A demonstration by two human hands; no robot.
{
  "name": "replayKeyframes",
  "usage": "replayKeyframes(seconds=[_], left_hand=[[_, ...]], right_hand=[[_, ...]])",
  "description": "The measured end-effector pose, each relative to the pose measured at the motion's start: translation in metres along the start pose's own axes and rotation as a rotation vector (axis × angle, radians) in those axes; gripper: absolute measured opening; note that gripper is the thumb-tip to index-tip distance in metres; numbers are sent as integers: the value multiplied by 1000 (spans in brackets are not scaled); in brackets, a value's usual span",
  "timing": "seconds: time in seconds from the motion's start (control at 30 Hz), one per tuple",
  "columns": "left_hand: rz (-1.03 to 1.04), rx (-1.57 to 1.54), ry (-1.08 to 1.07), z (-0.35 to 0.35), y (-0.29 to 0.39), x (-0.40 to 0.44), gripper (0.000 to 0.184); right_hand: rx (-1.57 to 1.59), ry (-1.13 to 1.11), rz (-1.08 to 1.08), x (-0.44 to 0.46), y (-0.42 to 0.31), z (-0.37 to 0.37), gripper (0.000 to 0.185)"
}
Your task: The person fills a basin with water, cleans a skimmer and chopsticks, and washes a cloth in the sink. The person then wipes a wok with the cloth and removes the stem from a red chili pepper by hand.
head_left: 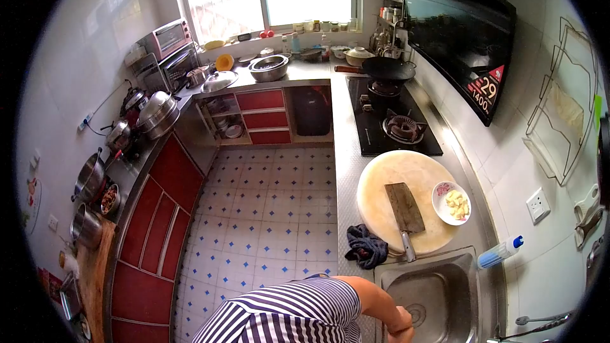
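Note:
My left arm, in a striped sleeve, reaches down to the near left side of the metal sink (452,292). My left hand (399,320) is bent over the sink's edge at the bottom of the view, and its fingers cannot be made out. Skin just below it may be part of my right hand, but the frame's edge cuts it off. Beyond the sink, a cleaver (405,208) lies on a round cutting board (381,171). Also on the board is a bowl (438,206) of pale yellow pieces. A dark cloth (366,246) lies at the board's near left.
A black wok (389,68) sits on the far burner of the gas stove (375,128). A blue-capped bottle (499,253) stands right of the sink. Metal pots (87,225) line the left counter, and a steel basin (269,70) is on the far counter.

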State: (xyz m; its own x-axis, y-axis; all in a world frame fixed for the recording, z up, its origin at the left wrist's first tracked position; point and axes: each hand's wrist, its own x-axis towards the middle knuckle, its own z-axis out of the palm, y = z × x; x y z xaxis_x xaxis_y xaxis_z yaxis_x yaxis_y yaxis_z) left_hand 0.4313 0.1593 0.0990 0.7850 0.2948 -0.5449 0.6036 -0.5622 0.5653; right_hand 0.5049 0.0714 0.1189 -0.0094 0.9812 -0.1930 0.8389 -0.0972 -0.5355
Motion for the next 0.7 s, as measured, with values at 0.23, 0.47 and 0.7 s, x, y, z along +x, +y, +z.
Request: replayKeyframes(seconds=[0.23, 0.47, 0.7], left_hand=[[161, 246, 70, 3, -8, 0, 18], [338, 366, 355, -29, -6, -20, 20], [438, 10, -21, -113, 1, -37, 19]], right_hand=[[153, -110, 123, 6, 9, 6, 26], [872, -305, 403, 11, 24, -13, 22], [1422, 100, 322, -28, -11, -118, 26]])
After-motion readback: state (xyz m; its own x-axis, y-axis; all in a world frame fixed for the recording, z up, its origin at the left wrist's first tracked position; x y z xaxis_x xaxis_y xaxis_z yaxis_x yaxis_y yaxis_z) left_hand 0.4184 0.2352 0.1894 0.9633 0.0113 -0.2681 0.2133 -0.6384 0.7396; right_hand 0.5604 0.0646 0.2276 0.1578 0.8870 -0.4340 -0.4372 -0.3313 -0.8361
